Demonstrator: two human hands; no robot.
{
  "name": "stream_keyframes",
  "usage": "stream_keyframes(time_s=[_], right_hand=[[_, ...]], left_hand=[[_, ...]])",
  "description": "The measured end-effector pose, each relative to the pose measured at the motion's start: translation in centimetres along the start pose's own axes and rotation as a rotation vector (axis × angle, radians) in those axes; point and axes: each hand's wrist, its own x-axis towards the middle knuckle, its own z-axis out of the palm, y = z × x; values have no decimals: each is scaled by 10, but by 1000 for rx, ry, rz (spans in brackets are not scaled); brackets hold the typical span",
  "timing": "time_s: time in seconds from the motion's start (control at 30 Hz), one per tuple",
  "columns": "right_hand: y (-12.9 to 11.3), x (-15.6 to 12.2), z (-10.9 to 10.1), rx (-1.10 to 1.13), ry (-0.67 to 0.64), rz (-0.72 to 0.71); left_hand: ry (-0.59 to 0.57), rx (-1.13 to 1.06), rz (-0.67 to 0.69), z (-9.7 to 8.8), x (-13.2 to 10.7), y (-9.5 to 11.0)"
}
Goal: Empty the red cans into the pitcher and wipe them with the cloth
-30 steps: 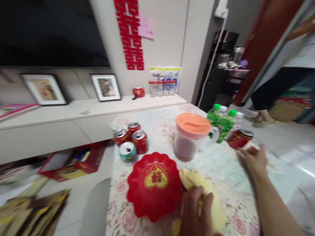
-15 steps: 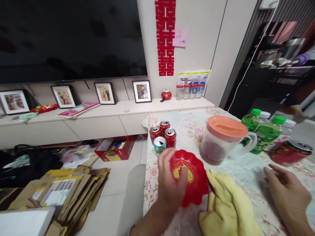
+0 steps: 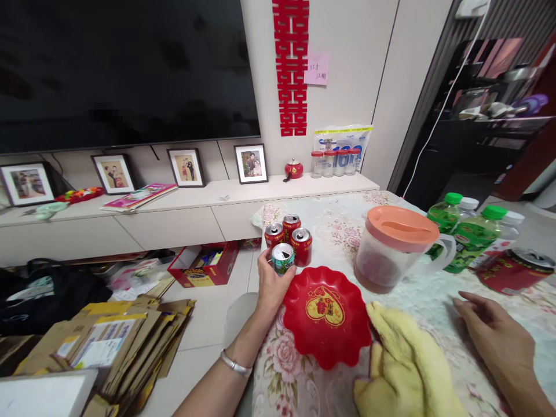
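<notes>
My left hand [image 3: 274, 285] is wrapped round a green and silver can [image 3: 283, 260] that stands at the table's left edge. Three opened red cans [image 3: 301, 248] are grouped just behind it. A scalloped red plate [image 3: 334, 341] with a gold heart print lies beside that hand, nothing on it. My right hand [image 3: 499, 336] rests at the right of the table, fingers loosely extended and holding nothing. Between plate and right hand lies a crumpled yellow cloth [image 3: 403, 359]. Behind the cloth stands a clear pitcher [image 3: 382, 266] with an orange lid and dark liquid inside.
Green-capped bottles [image 3: 473, 240] and a red can [image 3: 515, 271] stand at the table's right. A floral tablecloth [image 3: 286, 353] covers the table. Flattened cardboard [image 3: 143, 330] and a red box [image 3: 204, 266] lie on the floor. Framed photos and jars [image 3: 334, 164] line the cabinet.
My left hand has moved from the red plate up and left to the green can and closed round it. The plate is uncovered, sitting slightly left. My right hand has shifted a little left.
</notes>
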Motion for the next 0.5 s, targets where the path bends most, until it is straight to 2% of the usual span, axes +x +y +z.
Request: stream_keyframes(time_s=[0.13,0.3,0.5], right_hand=[[2,0,2,33,8,-56],[6,1,3,62,25,-99],[9,3,4,31,1,-70]], left_hand=[[-42,53,-71,4,6,2],[-69,104,-73,5,9,6],[23,232,-44,-5,-1,29]])
